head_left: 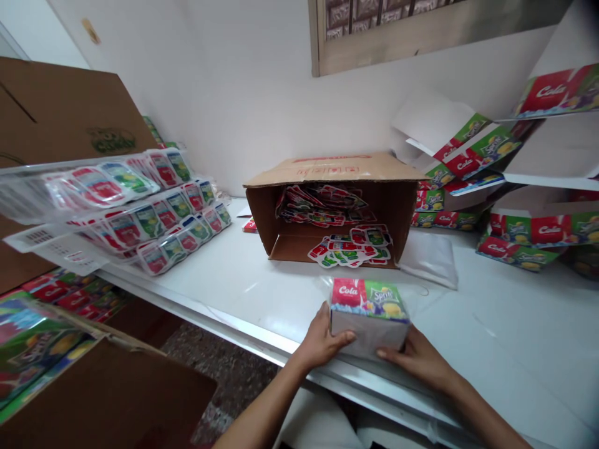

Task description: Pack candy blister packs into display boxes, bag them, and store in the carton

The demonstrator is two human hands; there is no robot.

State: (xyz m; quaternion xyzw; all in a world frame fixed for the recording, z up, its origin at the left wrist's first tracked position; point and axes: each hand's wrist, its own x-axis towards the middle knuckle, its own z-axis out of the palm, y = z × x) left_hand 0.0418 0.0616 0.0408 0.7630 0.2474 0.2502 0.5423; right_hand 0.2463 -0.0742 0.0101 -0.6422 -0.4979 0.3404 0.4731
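A small carton (368, 315) with white sides and a printed top marked Cola and Sprite stands near the front edge of the white table (262, 280). My left hand (321, 342) grips its left side with the thumb laid across the front face. My right hand (418, 357) holds the right side, its fingers curled against the front lower corner. Both hands are closed on the carton.
Behind the carton an open cardboard box (332, 209) lies on its side, sachets (350, 246) spilling out. Stacked clear trays of sachets (140, 206) stand at the left. Flat and folded printed cartons (515, 187) pile up at the right. Brown cardboard boxes (56, 118) sit far left.
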